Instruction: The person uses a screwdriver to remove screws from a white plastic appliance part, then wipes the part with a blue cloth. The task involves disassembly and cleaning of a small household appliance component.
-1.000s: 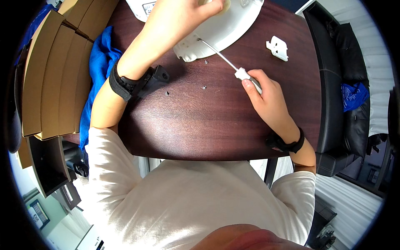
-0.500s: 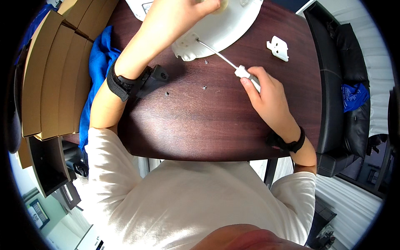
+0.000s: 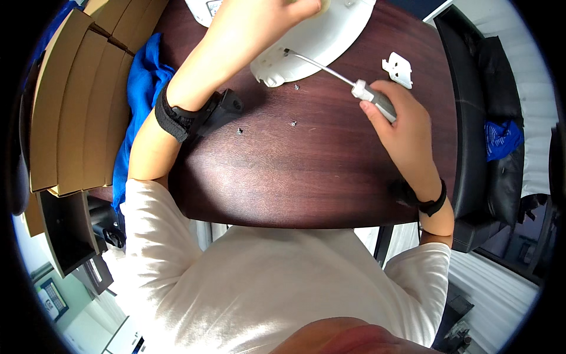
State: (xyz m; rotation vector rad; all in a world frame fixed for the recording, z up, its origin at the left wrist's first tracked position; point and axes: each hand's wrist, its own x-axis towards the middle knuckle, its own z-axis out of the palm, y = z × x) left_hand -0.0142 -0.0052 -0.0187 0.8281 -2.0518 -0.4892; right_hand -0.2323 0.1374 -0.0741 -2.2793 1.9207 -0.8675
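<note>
A screwdriver (image 3: 377, 100) with a grey and white handle is gripped in my right hand (image 3: 410, 127). Its metal shaft slants up and left to the white plastic casing (image 3: 336, 44), where the tip meets a small dark spot; whether a screw is there I cannot tell. Over the casing's left part lies my left hand (image 3: 268, 15), cut off by the upper edge. One of its digits points right, beside a yellowish round part, and the other fingers are out of sight. Small screws (image 3: 293, 123) lie on the table below the casing. Right of it sits a small white plastic piece (image 3: 400, 69).
The dark brown wooden table (image 3: 277, 183) reaches to my body. Cardboard boxes (image 3: 73, 112) and a blue cloth (image 3: 141, 85) line the left side. Beyond the right edge stands a black sofa (image 3: 489, 189) with a blue item (image 3: 502, 140) on it.
My right hand has shifted right with the screwdriver, whose shaft now lies flatter in view. The tip has moved slightly right and up. My left hand has stayed almost in place.
</note>
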